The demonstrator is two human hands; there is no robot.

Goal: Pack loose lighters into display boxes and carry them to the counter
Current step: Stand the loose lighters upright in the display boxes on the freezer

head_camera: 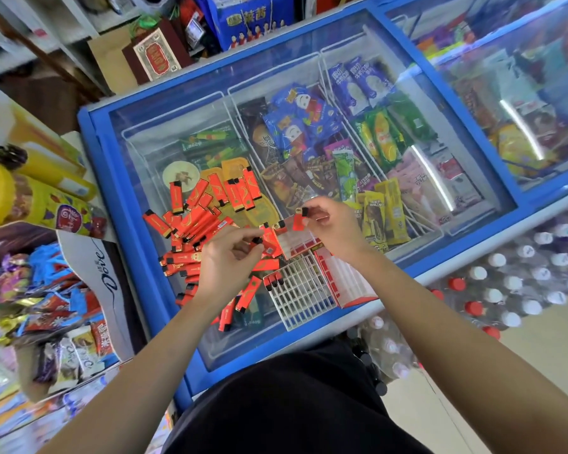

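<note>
Several loose red lighters [197,221] with black caps lie scattered on the glass lid of a blue chest freezer [138,178]. A white display box with a grid of slots [304,291] sits near the lid's front edge, three lighters [274,281] standing in its left corner. Its red and white lid flap [346,278] lies open to the right. My left hand [230,260] pinches a lighter [258,240] by its black cap, above the pile. My right hand [333,224] holds another red lighter [299,218] just above the box.
Ice cream packs fill the freezer baskets [309,142] under the glass. A Dove chocolate display [89,276] and snack shelves stand at the left. Packs of bottled water [505,283] are stacked on the floor to the right of the freezer.
</note>
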